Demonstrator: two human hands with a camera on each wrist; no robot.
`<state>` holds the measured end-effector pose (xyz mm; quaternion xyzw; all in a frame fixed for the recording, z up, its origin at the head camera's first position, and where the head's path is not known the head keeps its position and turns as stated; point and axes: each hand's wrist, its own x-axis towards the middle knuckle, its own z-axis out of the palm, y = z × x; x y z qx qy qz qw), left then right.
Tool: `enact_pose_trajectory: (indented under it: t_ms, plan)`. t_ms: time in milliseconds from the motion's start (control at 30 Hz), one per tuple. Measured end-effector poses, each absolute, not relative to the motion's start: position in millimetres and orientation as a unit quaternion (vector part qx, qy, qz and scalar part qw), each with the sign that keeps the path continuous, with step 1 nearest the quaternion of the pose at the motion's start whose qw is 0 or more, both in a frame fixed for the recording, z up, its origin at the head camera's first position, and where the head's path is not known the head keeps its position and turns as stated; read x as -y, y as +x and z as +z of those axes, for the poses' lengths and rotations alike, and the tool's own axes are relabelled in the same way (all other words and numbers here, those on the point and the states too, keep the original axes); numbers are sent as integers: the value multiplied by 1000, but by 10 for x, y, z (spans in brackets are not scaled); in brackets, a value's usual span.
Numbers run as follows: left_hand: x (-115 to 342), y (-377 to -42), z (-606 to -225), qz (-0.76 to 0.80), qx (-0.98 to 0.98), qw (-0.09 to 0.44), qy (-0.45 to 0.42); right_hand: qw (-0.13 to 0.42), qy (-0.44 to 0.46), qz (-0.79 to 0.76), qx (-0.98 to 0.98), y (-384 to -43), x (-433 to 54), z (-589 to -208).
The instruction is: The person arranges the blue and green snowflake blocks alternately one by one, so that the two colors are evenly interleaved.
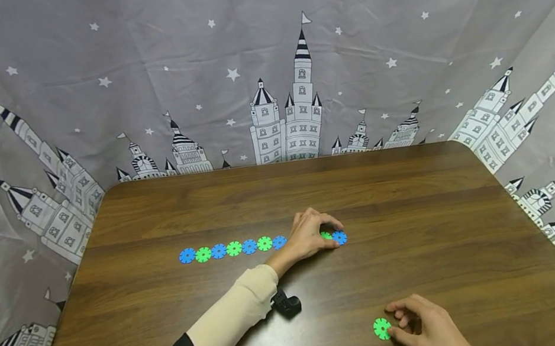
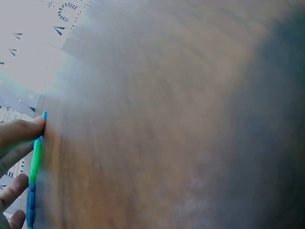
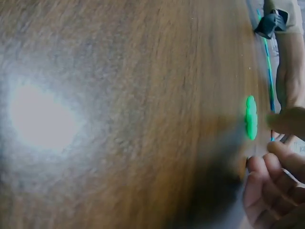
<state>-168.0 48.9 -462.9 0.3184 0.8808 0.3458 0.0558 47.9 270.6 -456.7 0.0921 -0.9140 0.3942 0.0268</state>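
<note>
A row of blue and green notched plastic discs lies across the table, starting with a blue disc (image 1: 187, 256) at the left. At its right end, my left hand (image 1: 313, 233) holds the last blue disc (image 1: 339, 238) between thumb and forefinger. The palm hides part of the row; a green disc (image 1: 326, 236) shows between the fingers. In the left wrist view, the thumb (image 2: 38, 122) touches the blue disc's edge. Nearer the front, a single green disc (image 1: 382, 328) lies beside my right hand (image 1: 430, 326). That thumb is at the disc's edge, with the other fingers loosely curled.
The brown wooden table (image 1: 451, 219) reaches back to a grey curtain (image 1: 367, 16) printed with castles and stars. A black wrist device (image 1: 287, 304) hangs beneath the left forearm, close to the tabletop.
</note>
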Motion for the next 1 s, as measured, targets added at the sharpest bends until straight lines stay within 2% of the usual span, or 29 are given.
enact_pose_trajectory:
  t_ms: [133, 500, 633, 833, 1000]
  plan:
    - [-484, -1674, -4627, 344, -882, 59, 316, 29, 165, 358, 918, 455, -2699, -4599]
    - [-484, -1679, -4629, 345, -882, 59, 315, 20, 183, 399, 898, 421, -2643, -4598]
    - [-486, -1677, -4624, 344, -882, 59, 315, -17, 129, 430, 893, 434, -2641, -4560]
    - [-487, -1672, -4623, 344, -883, 62, 313, -109, -25, 474, 873, 426, -2643, -4463]
    - [-492, -1680, -4631, 341, -885, 61, 311, -126, -75, 473, 869, 407, -2644, -4411]
